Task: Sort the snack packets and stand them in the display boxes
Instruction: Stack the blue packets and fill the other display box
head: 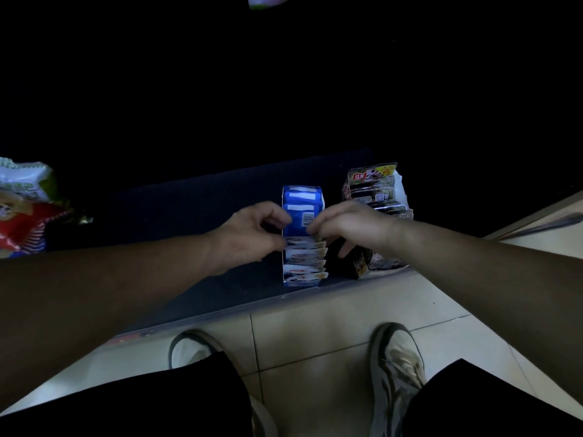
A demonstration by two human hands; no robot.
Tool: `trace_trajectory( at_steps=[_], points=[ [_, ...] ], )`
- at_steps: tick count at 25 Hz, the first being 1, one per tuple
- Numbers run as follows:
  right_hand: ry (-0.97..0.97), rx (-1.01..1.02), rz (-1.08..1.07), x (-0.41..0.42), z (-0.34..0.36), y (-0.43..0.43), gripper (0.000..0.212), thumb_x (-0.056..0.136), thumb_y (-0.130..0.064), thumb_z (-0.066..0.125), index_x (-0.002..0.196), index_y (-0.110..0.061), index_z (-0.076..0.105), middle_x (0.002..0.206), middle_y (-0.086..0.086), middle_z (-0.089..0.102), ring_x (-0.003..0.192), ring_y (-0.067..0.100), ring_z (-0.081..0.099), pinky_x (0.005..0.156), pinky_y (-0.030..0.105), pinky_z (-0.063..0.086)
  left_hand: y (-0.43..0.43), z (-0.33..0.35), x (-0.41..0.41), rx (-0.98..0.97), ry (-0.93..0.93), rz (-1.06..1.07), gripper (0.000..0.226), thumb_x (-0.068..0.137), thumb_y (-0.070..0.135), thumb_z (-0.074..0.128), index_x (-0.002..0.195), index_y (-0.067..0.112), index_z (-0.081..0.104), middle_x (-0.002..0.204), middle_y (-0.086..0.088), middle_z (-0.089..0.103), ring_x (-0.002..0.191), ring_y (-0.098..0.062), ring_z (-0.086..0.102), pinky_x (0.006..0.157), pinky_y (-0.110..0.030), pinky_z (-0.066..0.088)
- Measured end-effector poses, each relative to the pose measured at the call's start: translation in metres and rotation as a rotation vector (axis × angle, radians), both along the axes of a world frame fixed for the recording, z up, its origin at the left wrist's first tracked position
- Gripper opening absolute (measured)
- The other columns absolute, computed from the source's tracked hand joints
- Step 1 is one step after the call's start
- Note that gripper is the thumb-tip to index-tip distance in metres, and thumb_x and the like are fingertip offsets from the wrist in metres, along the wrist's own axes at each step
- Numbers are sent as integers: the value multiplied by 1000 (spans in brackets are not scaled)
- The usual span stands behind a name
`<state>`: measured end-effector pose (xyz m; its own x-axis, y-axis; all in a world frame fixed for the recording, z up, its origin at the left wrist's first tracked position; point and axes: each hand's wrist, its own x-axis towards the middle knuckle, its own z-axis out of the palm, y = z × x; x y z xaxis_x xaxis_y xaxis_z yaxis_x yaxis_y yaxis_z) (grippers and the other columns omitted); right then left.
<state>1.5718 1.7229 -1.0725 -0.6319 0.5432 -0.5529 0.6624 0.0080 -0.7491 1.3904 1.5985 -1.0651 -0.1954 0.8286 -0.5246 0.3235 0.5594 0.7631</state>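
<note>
We were standing a blue packet (301, 216) into the blue box (301, 279) at mid-frame, behind the upright ones. Our left hand (249, 238) and right hand (347, 223) each pinched one edge of it with curled fingers. Next, we judged, it needed pressing down straight, then a reach for the loose bags (25, 209) at far left.
</note>
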Motion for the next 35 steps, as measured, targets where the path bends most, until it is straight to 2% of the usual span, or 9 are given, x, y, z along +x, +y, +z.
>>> trace_trajectory(
  at_steps=[3, 6, 9, 12, 16, 23, 26, 30, 35],
  points=[
    [38, 242, -31, 1, -7, 8, 26, 93, -5, 59, 94, -29, 69, 83, 5, 71, 77, 26, 68, 66, 40, 57, -2, -3, 3, -106, -61, -83, 23, 94, 10, 58, 104, 26, 72, 105, 2, 76, 90, -16, 74, 59, -30, 49],
    [4, 431, 77, -2, -11, 12, 21, 99, -22, 63, 118, -30, 65, 74, 0, 64, 66, 18, 60, 68, 34, 53, -3, -5, 2, -121, -96, -48, 26, 97, 7, 51, 101, 17, 75, 107, 0, 76, 82, -19, 74, 57, -29, 43],
    [-107, 515, 148, -12, -15, 13, 41, 96, -38, 66, 136, -35, 55, 84, -7, 59, 73, 15, 59, 63, 28, 44, -3, -4, 0, -109, -113, -38, 26, 97, 7, 51, 103, 16, 75, 108, 1, 76, 82, -19, 74, 58, -29, 43],
    [-158, 666, 223, -19, -19, 14, 37, 95, -42, 66, 130, -39, 55, 102, -8, 46, 87, 18, 55, 71, 28, 40, -6, -7, -1, -121, -118, -56, 26, 96, 7, 53, 105, 18, 74, 108, -1, 76, 88, -23, 75, 59, -30, 44],
    [-149, 885, 290, -20, -20, 13, 28, 95, -38, 68, 121, -34, 58, 110, -5, 35, 85, 18, 47, 68, 32, 40, -7, -8, -4, -119, -111, -70, 25, 95, 8, 56, 105, 22, 74, 106, -1, 76, 93, -22, 75, 62, -31, 46],
    [-73, 664, 106, -26, -19, 10, 17, 85, -34, 80, 82, -33, 63, 102, -8, 37, 87, 13, 49, 73, 32, 47, -9, -8, -7, -122, -147, -53, 23, 95, 8, 56, 105, 21, 72, 107, 1, 76, 92, -22, 76, 60, -31, 46],
    [-14, 520, 160, -22, -13, 7, 14, 80, -25, 85, 77, -27, 72, 91, -12, 47, 80, 7, 50, 70, 27, 45, -7, -8, -7, -89, -155, 27, 22, 92, 13, 64, 112, 21, 61, 106, 1, 78, 91, -20, 76, 66, -36, 47],
    [98, 299, 181, -7, -11, -1, 17, 77, -9, 86, 72, -21, 75, 76, -9, 60, 63, 0, 53, 63, 19, 45, -2, -7, -2, -89, -136, 14, 49, 87, 19, 71, 128, 43, 60, 107, 7, 77, 104, -10, 69, 76, -32, 46],
    [223, 73, 88, 5, 8, 4, 10, 80, -11, 85, 80, -16, 77, 68, -8, 68, 65, -1, 60, 60, 19, 48, 0, -7, 4, -186, -290, 120, 29, 102, 33, 50, 121, 24, 70, 108, 2, 78, 110, -15, 69, 82, -36, 42]
  ],
)
